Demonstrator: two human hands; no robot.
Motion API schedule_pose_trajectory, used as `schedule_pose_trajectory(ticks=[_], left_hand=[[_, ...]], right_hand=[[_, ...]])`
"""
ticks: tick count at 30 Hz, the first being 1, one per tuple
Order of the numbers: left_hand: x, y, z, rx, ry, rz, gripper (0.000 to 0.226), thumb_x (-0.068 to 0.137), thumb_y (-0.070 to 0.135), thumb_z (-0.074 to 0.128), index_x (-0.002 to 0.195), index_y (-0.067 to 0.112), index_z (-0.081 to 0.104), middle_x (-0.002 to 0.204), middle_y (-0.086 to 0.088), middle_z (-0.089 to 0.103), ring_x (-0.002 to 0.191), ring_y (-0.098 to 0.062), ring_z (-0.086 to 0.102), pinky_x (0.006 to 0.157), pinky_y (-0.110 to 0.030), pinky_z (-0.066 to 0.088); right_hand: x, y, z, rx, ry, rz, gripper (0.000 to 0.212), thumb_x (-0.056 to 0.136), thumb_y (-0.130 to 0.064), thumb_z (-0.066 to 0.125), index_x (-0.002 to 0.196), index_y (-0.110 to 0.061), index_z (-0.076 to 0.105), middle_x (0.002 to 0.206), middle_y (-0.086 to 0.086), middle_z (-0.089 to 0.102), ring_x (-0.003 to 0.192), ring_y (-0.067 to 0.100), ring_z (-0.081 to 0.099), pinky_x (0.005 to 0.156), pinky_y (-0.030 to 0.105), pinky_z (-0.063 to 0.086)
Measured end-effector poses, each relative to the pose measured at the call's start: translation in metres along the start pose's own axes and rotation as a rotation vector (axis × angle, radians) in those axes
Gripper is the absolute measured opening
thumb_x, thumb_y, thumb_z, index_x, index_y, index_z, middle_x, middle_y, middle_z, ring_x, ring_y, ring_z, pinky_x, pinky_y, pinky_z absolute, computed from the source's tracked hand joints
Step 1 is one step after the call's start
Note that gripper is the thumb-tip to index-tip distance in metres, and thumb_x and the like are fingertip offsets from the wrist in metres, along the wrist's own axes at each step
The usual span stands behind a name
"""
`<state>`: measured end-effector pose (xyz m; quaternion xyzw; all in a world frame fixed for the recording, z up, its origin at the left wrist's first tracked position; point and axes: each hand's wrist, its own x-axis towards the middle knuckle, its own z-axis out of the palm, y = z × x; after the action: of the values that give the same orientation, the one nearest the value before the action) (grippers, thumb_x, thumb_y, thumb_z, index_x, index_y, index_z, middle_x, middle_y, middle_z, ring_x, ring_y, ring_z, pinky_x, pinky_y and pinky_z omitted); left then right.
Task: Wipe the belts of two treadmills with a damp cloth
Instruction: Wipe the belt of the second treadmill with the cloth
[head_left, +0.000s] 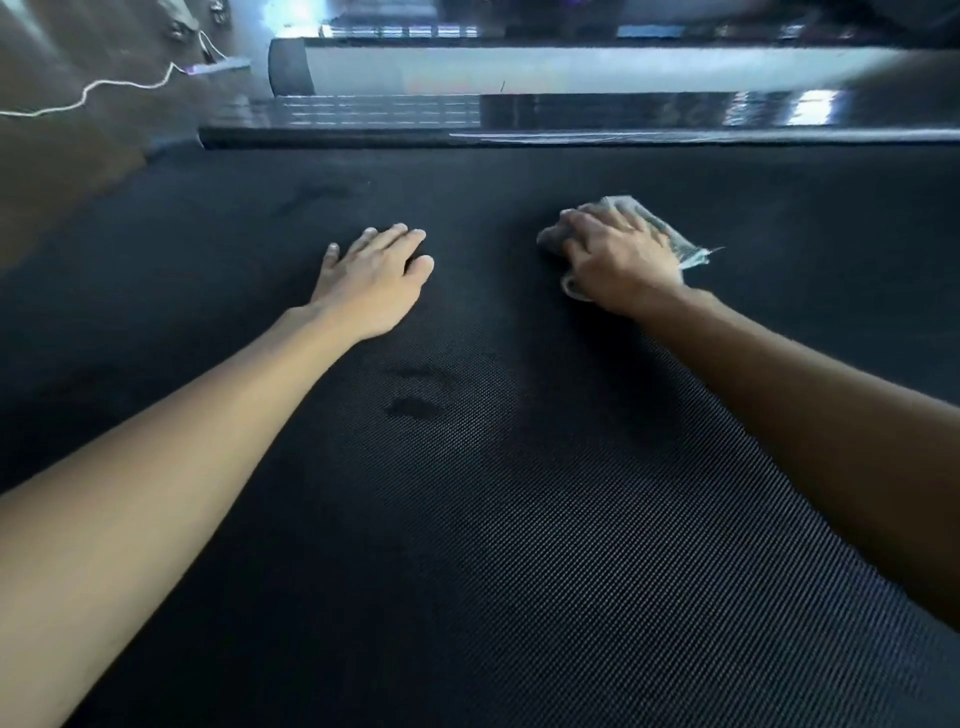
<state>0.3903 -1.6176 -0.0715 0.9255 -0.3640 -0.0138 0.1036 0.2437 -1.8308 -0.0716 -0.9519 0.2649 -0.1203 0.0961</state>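
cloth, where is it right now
Head view: the cloth lies right of centre on the treadmill belt, under the right hand; the left hand rests flat to its left.

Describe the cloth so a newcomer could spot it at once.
The black textured treadmill belt fills the view, with two hands on it. The cloth is the crumpled pale grey rag bunched under the right hand; the left hand lies flat on bare belt.

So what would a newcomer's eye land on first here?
A black textured belt fills the view. The left hand lies flat on it at centre, while the right hand holds a crumpled cloth down on it, just to the right. Two darker patches sit nearer the camera, below the hands.
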Motion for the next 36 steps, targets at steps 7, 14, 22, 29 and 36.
schedule_pose_trajectory(ticks=[7, 14, 22, 29, 36], left_hand=[[0.002, -0.005, 0.005, -0.021, 0.083, 0.018, 0.048, 0.101, 0.041, 0.025, 0.148, 0.034, 0.028, 0.158, 0.012, 0.018, 0.147, -0.015, 0.014, 0.118, -0.048, 0.007], [0.003, -0.008, 0.007, -0.027, 0.091, 0.028, 0.048, 0.101, 0.044, 0.025, 0.148, 0.033, 0.029, 0.158, 0.012, 0.019, 0.147, -0.014, 0.012, 0.118, -0.046, 0.006], [0.028, -0.008, 0.007, -0.038, 0.075, 0.035, 0.047, 0.102, 0.041, 0.026, 0.148, 0.033, 0.029, 0.158, 0.014, 0.019, 0.147, -0.014, 0.012, 0.118, -0.047, 0.006], [0.040, -0.005, 0.009, -0.017, 0.079, 0.043, 0.049, 0.102, 0.041, 0.026, 0.150, 0.032, 0.026, 0.159, 0.012, 0.017, 0.147, -0.015, 0.011, 0.119, -0.048, 0.006], [0.040, -0.005, 0.012, -0.028, 0.070, 0.028, 0.049, 0.102, 0.041, 0.023, 0.150, 0.033, 0.024, 0.159, 0.014, 0.015, 0.148, -0.013, 0.008, 0.119, -0.046, 0.002]], right_hand=[[-0.099, -0.053, -0.001, 0.187, -0.102, -0.676, 0.046, 0.099, -0.041, 0.037, 0.139, -0.026, 0.052, 0.146, -0.005, 0.048, 0.141, 0.016, 0.036, 0.119, 0.039, 0.021], [-0.049, 0.025, -0.019, 0.235, -0.097, -0.528, 0.044, 0.096, -0.043, 0.043, 0.135, -0.027, 0.056, 0.144, -0.006, 0.050, 0.139, 0.011, 0.039, 0.118, 0.036, 0.025], [0.048, -0.051, 0.027, 0.033, -0.073, -0.167, 0.048, 0.101, -0.046, 0.033, 0.149, -0.036, 0.031, 0.158, -0.013, 0.023, 0.149, 0.018, 0.010, 0.120, 0.044, 0.009], [-0.041, -0.006, -0.015, 0.281, -0.169, -0.693, 0.041, 0.099, -0.038, 0.044, 0.137, -0.028, 0.053, 0.146, -0.009, 0.046, 0.142, 0.008, 0.031, 0.120, 0.033, 0.020], [0.077, 0.017, 0.011, 0.059, -0.026, -0.045, 0.050, 0.093, -0.048, 0.040, 0.142, -0.037, 0.042, 0.152, -0.009, 0.037, 0.144, 0.019, 0.025, 0.119, 0.044, 0.016]])
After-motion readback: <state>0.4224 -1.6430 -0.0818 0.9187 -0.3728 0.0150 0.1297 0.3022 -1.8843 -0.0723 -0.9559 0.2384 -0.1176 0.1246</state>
